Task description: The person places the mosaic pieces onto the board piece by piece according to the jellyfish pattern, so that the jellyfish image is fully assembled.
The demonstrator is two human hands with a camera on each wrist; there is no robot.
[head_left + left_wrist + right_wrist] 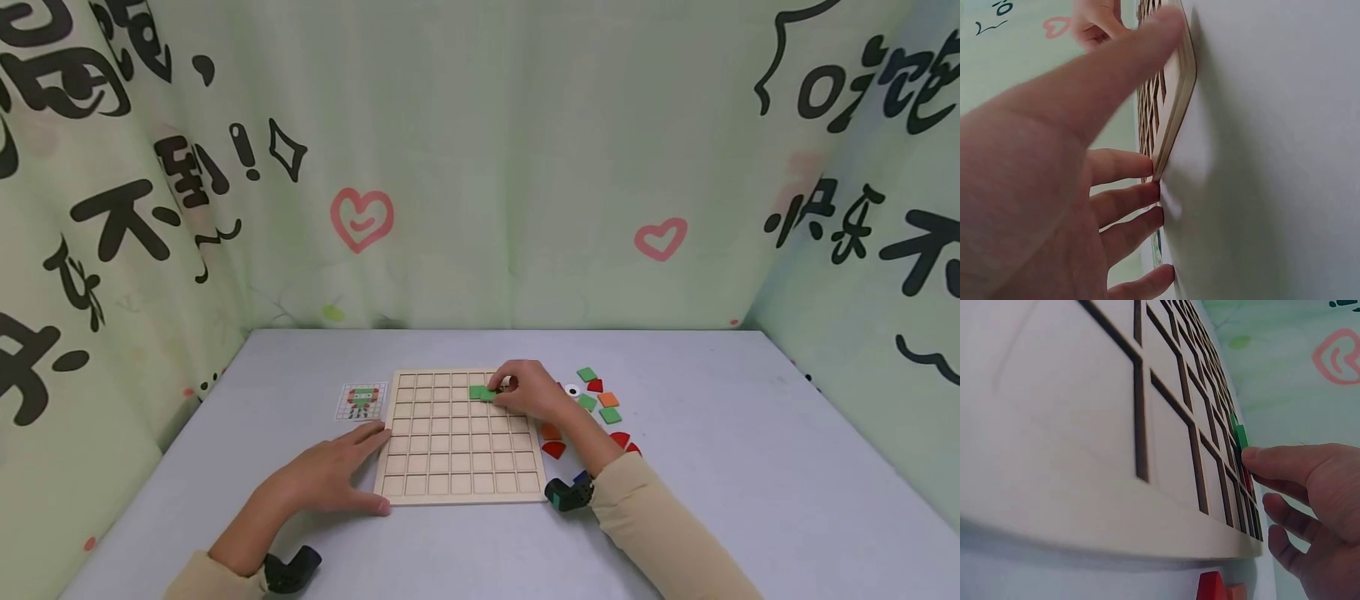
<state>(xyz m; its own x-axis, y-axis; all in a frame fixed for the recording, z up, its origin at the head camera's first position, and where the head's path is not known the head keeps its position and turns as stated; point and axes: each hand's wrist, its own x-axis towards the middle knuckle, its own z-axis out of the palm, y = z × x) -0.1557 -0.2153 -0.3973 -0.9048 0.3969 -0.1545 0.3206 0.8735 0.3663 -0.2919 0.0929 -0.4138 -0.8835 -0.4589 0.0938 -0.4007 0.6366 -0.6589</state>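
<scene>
Two hands [330, 473] [531, 392], one gridded board [460, 460], two green squares [477, 392] on it

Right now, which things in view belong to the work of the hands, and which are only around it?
Belong, as far as I can judge:
wooden grid board
green pieces on it
loose coloured pieces to its right
picture card, perhaps the pattern

Only around it:
printed curtain
pale table, as support
black wrist devices
</scene>
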